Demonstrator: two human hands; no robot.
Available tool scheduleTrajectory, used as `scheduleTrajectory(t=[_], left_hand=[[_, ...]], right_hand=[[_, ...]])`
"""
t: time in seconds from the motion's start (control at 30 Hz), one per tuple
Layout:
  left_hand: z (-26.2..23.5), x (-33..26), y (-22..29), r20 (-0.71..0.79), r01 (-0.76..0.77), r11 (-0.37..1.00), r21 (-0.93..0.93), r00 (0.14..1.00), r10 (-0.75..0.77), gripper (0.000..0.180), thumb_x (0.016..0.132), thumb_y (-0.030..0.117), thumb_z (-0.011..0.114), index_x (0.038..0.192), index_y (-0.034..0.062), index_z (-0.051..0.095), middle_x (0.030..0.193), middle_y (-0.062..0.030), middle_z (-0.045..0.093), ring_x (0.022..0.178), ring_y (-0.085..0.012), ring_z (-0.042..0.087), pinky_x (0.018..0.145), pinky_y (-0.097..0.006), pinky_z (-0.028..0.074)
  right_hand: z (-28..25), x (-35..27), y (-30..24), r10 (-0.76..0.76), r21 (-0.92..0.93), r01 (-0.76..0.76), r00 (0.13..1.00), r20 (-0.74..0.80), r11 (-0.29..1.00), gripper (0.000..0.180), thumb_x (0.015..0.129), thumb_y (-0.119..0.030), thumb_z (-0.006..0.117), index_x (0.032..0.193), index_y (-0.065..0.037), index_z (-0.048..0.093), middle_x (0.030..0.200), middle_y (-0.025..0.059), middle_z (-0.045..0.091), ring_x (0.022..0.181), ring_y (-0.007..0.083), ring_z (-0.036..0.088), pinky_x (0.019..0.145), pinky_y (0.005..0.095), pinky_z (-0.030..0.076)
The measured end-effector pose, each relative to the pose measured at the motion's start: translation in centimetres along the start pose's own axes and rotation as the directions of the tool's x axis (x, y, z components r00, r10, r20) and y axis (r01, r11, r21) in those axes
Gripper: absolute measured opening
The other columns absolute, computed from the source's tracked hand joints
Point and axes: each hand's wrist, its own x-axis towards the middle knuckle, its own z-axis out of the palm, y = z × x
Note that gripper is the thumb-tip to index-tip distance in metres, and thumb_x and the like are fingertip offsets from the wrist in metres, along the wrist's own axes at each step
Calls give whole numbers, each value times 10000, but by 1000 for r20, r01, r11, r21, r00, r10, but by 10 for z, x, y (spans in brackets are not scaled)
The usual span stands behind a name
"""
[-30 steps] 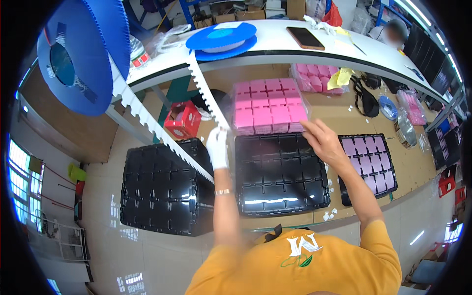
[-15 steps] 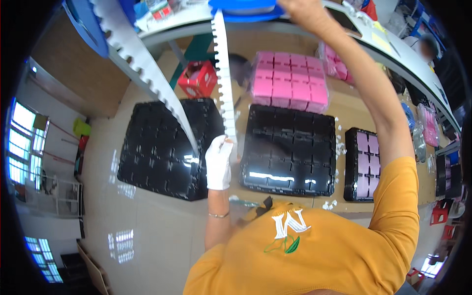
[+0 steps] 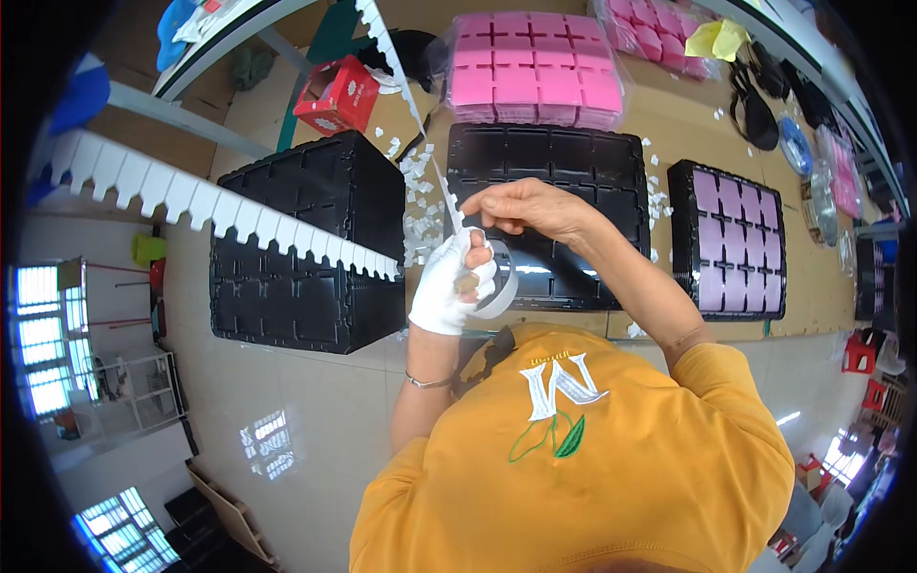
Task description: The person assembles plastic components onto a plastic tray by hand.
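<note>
My left hand [image 3: 447, 285], in a white glove with bare fingertips, is closed around a white notched strip [image 3: 449, 196] that runs up toward the far edge. A loop of the same strip curls out beside its fingers. My right hand [image 3: 535, 207] is bare, its fingers bent and the fingertips at the strip just above the glove. Another length of white notched strip [image 3: 210, 202] stretches from the blue reel [image 3: 81, 100] at the far left and ends near my left hand. Below the hands lies the middle stack of black moulded trays [image 3: 546, 158], partly covered by them.
A tall stack of black trays [image 3: 287, 239] stands left. On the right is a black tray with lilac pieces [image 3: 735, 244]. Bagged pink blocks [image 3: 535, 67] and a red box [image 3: 339, 95] lie beyond. White scraps [image 3: 417, 205] litter the brown surface between stacks.
My right hand has come down from the blue reel at the far table to the strip by my left hand. The view has shifted, and the strip now loops below the left hand.
</note>
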Motion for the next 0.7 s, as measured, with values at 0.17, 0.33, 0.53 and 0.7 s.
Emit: scheduleTrajectory(t=[0.17, 0.33, 0.53, 0.7], left_hand=[[-3, 3, 5, -4, 28, 999, 22, 1000, -27, 134, 943, 206, 477, 927, 74, 491, 678, 12, 409, 468, -73, 328, 353, -202, 268], [-4, 0, 7, -118, -74, 986, 148, 989, 92, 210, 937, 275, 514, 915, 66, 502, 658, 14, 418, 463, -63, 334, 370, -188, 252], [8, -17, 24, -307, -132, 719, 682, 841, 445, 328, 817, 308, 700, 948, 29, 589, 700, 1, 521, 497, -51, 435, 413, -191, 316], [25, -31, 41, -351, -209, 653, 728, 704, 617, 278, 825, 232, 695, 992, 22, 624, 676, 19, 525, 494, -21, 406, 426, -180, 293]], right_hand=[[18, 15, -7, -65, 33, 65, 998, -1, 997, 225, 847, -243, 652, 916, -30, 665, 704, -47, 540, 599, 41, 384, 537, 194, 306], [21, 19, -13, -43, -43, 43, 999, 3, 998, 211, 856, -233, 639, 898, -27, 655, 746, -21, 579, 641, 52, 441, 588, 209, 357], [12, 25, -17, -63, -457, 15, 994, -90, 889, 236, 852, -237, 619, 914, -11, 645, 840, 55, 633, 800, 121, 556, 746, 287, 442], [-73, 78, -36, -134, -834, 99, 991, 31, 543, 244, 838, -258, 617, 885, -20, 641, 888, 88, 601, 849, 206, 573, 769, 337, 449]])
